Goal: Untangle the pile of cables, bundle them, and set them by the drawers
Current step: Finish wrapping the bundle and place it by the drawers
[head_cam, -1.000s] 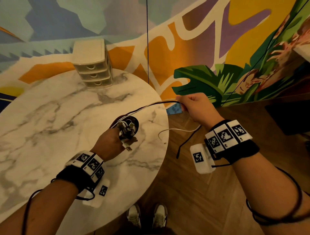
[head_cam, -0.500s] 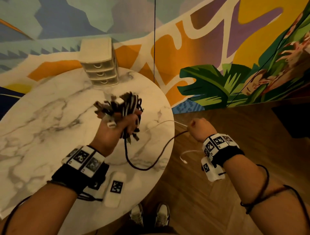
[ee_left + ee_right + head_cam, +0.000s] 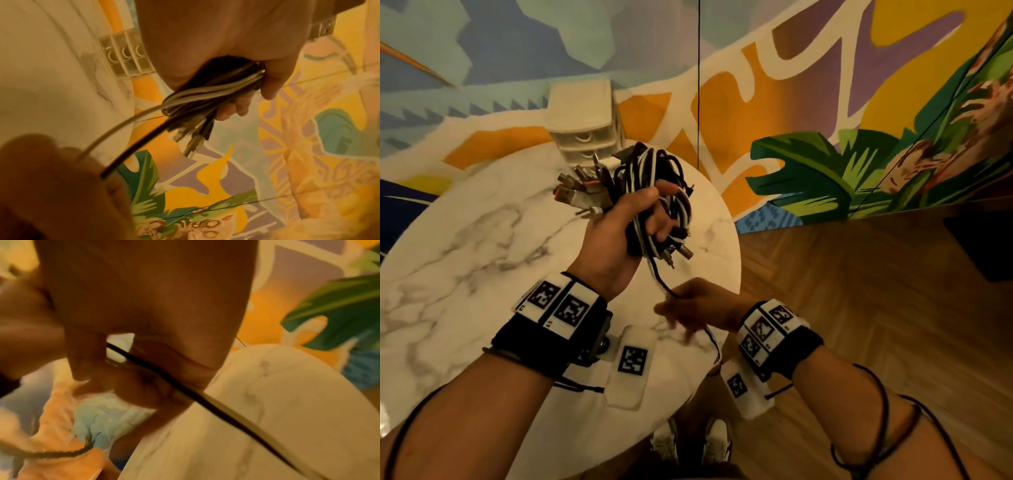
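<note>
My left hand (image 3: pixel 633 219) grips a thick bundle of black and white cables (image 3: pixel 654 181), raised above the round marble table (image 3: pixel 465 240). Several plugs stick out of the bundle to the left and hang below my fingers. In the left wrist view the coiled cables (image 3: pixel 207 95) lie in my fist (image 3: pixel 236 91). A black cable (image 3: pixel 664 287) and a white one trail from the bundle down to my right hand (image 3: pixel 688 308), which pinches them just below and right of the left wrist. The right wrist view shows the black cable (image 3: pixel 185 387) running through my blurred fingers (image 3: pixel 86 360).
A small cream set of three drawers (image 3: pixel 585 126) stands at the table's far edge against a painted mural wall (image 3: pixel 808 102). Wooden floor (image 3: pixel 859 308) lies to the right of the table. My shoes (image 3: pixel 691 442) show below its near rim.
My left hand has lifted the bundle up off the table and toward me. My right hand has come in from the far right to just below the bundle, shortening the trailing cables.
</note>
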Demonstrator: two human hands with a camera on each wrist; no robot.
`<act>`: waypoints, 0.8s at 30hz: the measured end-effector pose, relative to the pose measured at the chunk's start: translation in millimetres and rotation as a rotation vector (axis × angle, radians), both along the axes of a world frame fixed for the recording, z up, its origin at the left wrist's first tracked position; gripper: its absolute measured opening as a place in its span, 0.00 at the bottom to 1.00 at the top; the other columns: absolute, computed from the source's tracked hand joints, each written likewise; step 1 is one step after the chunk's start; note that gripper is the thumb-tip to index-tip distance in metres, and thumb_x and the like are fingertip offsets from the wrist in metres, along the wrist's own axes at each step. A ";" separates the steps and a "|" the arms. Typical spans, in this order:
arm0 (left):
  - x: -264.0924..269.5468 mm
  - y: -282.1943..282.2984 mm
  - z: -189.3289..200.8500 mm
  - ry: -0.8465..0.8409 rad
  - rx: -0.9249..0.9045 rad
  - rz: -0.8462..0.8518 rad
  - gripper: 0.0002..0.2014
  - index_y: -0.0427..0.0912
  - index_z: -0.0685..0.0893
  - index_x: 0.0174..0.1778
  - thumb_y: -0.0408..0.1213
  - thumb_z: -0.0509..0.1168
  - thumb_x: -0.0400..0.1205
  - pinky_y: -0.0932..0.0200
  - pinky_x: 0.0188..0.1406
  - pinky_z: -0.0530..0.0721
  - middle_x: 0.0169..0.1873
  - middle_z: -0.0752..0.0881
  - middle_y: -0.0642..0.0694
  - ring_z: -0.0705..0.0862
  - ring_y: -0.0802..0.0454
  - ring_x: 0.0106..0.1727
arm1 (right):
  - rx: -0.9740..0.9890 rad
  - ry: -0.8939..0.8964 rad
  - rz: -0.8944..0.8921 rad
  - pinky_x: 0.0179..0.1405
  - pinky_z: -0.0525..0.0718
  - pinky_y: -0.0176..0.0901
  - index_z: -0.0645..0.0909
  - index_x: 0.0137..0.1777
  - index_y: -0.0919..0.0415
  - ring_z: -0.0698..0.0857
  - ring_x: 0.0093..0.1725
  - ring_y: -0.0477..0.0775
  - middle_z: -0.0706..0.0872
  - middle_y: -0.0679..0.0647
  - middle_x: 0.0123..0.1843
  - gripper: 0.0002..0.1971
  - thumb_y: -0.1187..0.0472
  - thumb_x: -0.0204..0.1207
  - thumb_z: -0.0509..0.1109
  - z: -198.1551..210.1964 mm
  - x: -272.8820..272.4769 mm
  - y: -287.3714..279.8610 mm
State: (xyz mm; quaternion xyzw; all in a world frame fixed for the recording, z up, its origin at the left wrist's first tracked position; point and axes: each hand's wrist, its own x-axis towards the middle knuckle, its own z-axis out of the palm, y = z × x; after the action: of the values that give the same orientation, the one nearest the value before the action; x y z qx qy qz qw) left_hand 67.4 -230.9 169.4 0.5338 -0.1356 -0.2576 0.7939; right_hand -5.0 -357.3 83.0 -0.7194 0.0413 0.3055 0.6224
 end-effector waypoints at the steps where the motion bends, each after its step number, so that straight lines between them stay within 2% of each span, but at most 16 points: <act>1: -0.1 2.4 2.4 0.020 -0.034 -0.045 0.13 0.36 0.82 0.49 0.41 0.58 0.79 0.55 0.46 0.73 0.20 0.69 0.50 0.70 0.52 0.26 | 0.023 0.061 -0.066 0.25 0.75 0.40 0.77 0.28 0.62 0.72 0.19 0.48 0.74 0.51 0.21 0.17 0.57 0.79 0.70 -4.4 2.6 -2.0; 3: 0.7 9.1 2.9 0.027 -0.094 -0.159 0.15 0.35 0.83 0.47 0.44 0.65 0.75 0.57 0.44 0.77 0.19 0.69 0.51 0.69 0.52 0.24 | 0.050 0.141 -0.147 0.18 0.62 0.34 0.71 0.26 0.61 0.63 0.16 0.47 0.68 0.49 0.18 0.19 0.62 0.78 0.69 -6.4 10.2 -11.2; 6: -2.1 20.9 -1.8 0.030 -0.095 -0.359 0.19 0.35 0.86 0.45 0.49 0.71 0.69 0.59 0.39 0.80 0.17 0.70 0.50 0.69 0.52 0.22 | 0.015 0.163 -0.065 0.18 0.57 0.32 0.73 0.29 0.61 0.61 0.17 0.44 0.66 0.49 0.18 0.14 0.70 0.75 0.70 7.8 23.1 -30.9; 8: -2.3 28.4 -4.2 0.026 -0.042 -0.462 0.20 0.34 0.87 0.44 0.49 0.71 0.69 0.59 0.38 0.80 0.17 0.71 0.50 0.70 0.52 0.21 | 0.002 0.126 -0.056 0.21 0.55 0.36 0.77 0.22 0.56 0.60 0.19 0.44 0.65 0.50 0.20 0.18 0.72 0.69 0.72 23.5 28.7 -43.8; 10: -0.8 36.0 -4.4 -0.008 0.059 -0.530 0.19 0.34 0.87 0.41 0.50 0.72 0.69 0.56 0.38 0.79 0.16 0.74 0.49 0.71 0.50 0.21 | -0.036 0.102 -0.043 0.24 0.53 0.40 0.79 0.18 0.56 0.58 0.21 0.45 0.64 0.52 0.22 0.14 0.66 0.63 0.69 42.3 30.4 -54.1; 11: -0.2 38.5 -2.6 -0.042 0.131 -0.558 0.19 0.36 0.87 0.40 0.51 0.72 0.70 0.55 0.37 0.78 0.16 0.75 0.48 0.71 0.48 0.21 | -0.082 0.087 -0.025 0.24 0.52 0.41 0.79 0.18 0.56 0.58 0.21 0.46 0.64 0.52 0.21 0.14 0.65 0.64 0.68 50.3 31.2 -57.8; 13: -2.0 38.4 3.7 -0.192 0.346 -0.582 0.12 0.44 0.87 0.33 0.50 0.73 0.72 0.55 0.32 0.77 0.17 0.76 0.48 0.73 0.49 0.21 | -0.215 0.059 0.001 0.23 0.54 0.40 0.76 0.24 0.57 0.59 0.19 0.46 0.65 0.51 0.20 0.15 0.65 0.73 0.67 63.6 33.9 -62.8; 15: -6.0 33.4 9.4 -0.389 0.566 -0.553 0.09 0.55 0.87 0.27 0.47 0.75 0.72 0.61 0.29 0.79 0.19 0.79 0.48 0.77 0.56 0.22 | -0.379 0.023 0.017 0.23 0.58 0.40 0.75 0.30 0.61 0.61 0.20 0.48 0.67 0.52 0.21 0.14 0.66 0.78 0.63 75.5 38.4 -64.3; 16: -7.5 30.4 10.2 -0.456 0.643 -0.521 0.06 0.59 0.87 0.27 0.49 0.77 0.69 0.64 0.28 0.80 0.21 0.81 0.49 0.79 0.59 0.24 | -0.443 0.012 0.027 0.23 0.60 0.40 0.75 0.31 0.62 0.61 0.20 0.49 0.68 0.52 0.22 0.13 0.65 0.78 0.63 79.7 40.4 -64.4; 17: -7.9 28.6 10.4 -0.494 0.695 -0.496 0.06 0.57 0.87 0.29 0.53 0.74 0.65 0.64 0.27 0.81 0.24 0.83 0.48 0.81 0.60 0.26 | -0.480 0.007 0.034 0.22 0.61 0.39 0.76 0.33 0.63 0.62 0.20 0.49 0.68 0.52 0.21 0.12 0.64 0.79 0.63 84.1 41.4 -64.4; 18: -6.0 28.0 5.8 -0.541 0.741 -0.490 0.13 0.51 0.85 0.31 0.56 0.70 0.62 0.59 0.27 0.81 0.26 0.83 0.46 0.81 0.58 0.28 | -0.498 0.007 0.034 0.21 0.62 0.38 0.77 0.33 0.63 0.63 0.19 0.49 0.68 0.51 0.21 0.13 0.62 0.80 0.62 87.6 41.7 -63.6; 19: -3.4 27.7 -1.0 -0.587 0.777 -0.499 0.15 0.46 0.82 0.32 0.56 0.68 0.63 0.53 0.29 0.80 0.28 0.83 0.42 0.80 0.55 0.29 | -0.498 0.010 0.025 0.20 0.62 0.37 0.76 0.33 0.62 0.63 0.18 0.48 0.68 0.51 0.20 0.15 0.59 0.81 0.62 90.6 40.9 -62.6; 21: 3.8 29.2 -20.2 -0.718 0.892 -0.500 0.12 0.49 0.82 0.34 0.54 0.69 0.69 0.51 0.32 0.79 0.31 0.83 0.46 0.82 0.53 0.34 | -0.488 0.017 -0.023 0.19 0.62 0.36 0.75 0.32 0.60 0.63 0.18 0.48 0.68 0.50 0.20 0.18 0.55 0.83 0.59 96.9 39.9 -60.8; 22: 7.5 31.0 -29.7 -0.778 0.949 -0.491 0.16 0.49 0.84 0.38 0.58 0.66 0.69 0.51 0.37 0.81 0.35 0.85 0.48 0.84 0.51 0.38 | -0.501 0.008 -0.052 0.19 0.62 0.37 0.74 0.32 0.60 0.63 0.19 0.48 0.68 0.50 0.21 0.19 0.54 0.83 0.58 100.2 39.6 -59.1; 24: 10.9 32.5 -44.2 -0.832 1.012 -0.419 0.30 0.45 0.87 0.47 0.66 0.57 0.65 0.47 0.44 0.83 0.42 0.88 0.47 0.85 0.46 0.44 | -0.542 -0.029 -0.082 0.20 0.62 0.37 0.72 0.31 0.59 0.63 0.19 0.49 0.68 0.51 0.21 0.18 0.55 0.84 0.57 105.3 39.4 -52.2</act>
State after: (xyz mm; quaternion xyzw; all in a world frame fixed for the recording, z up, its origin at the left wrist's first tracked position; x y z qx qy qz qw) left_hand 78.3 -198.5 125.2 0.8558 -0.3926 -0.2112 0.2624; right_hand 34.3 -409.4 188.3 -0.8617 0.1416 0.2476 0.4196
